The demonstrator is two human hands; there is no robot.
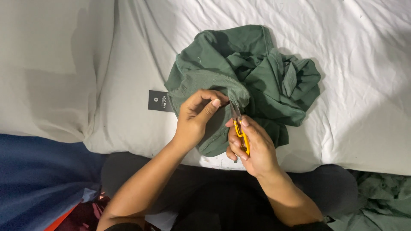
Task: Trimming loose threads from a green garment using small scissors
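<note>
A crumpled dark green garment (257,72) lies on a white sheet (351,64). My left hand (195,119) pinches a fold of its fabric near the front edge, thumb and fingers closed on the cloth. My right hand (250,147) grips small yellow-handled thread snips (239,124), whose metal blades point up at the pinched fold, right beside the left fingertips. A black hang tag (160,101) sticks out from under the garment's left side.
A grey-white cushion or pillow (47,68) lies at the left. Blue fabric (38,179) lies at the lower left. More green cloth (381,201) is heaped at the lower right. My dark-clothed knees (214,188) sit against the bed edge.
</note>
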